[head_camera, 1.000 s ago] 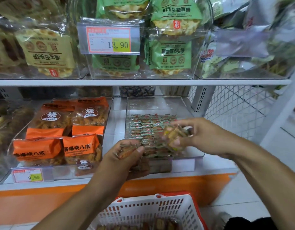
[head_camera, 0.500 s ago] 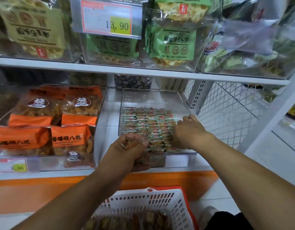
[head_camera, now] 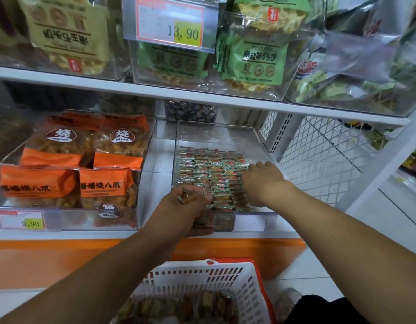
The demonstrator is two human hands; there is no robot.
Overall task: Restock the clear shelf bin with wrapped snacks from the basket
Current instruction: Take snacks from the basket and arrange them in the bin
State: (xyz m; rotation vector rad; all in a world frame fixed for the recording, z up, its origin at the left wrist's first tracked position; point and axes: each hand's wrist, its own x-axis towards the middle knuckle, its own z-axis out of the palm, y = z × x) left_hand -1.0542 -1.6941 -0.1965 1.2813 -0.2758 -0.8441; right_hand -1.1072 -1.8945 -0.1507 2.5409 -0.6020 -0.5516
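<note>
The clear shelf bin [head_camera: 216,136] sits on the lower shelf, its front half filled with rows of small wrapped snacks [head_camera: 207,169]. My right hand [head_camera: 263,181] is inside the bin at the right end of the rows, palm down, fingers curled down into the snacks with their tips hidden. At the bin's front edge, my left hand [head_camera: 178,213] grips a bunch of wrapped snacks [head_camera: 187,197]. Below me stands the white basket [head_camera: 225,277] with a red rim, and more wrapped snacks [head_camera: 202,305] lie in its bottom.
Left of the bin is another clear bin with orange snack bags [head_camera: 106,183] and a price tag [head_camera: 22,220]. The upper shelf [head_camera: 202,97] carries bins of green and yellow packets. A white wire mesh panel [head_camera: 319,155] closes the right side.
My right hand carried its snacks forward and down into the bin and now stays on the rows' right end. My left hand still holds its bunch. The view came closer to the shelf.
</note>
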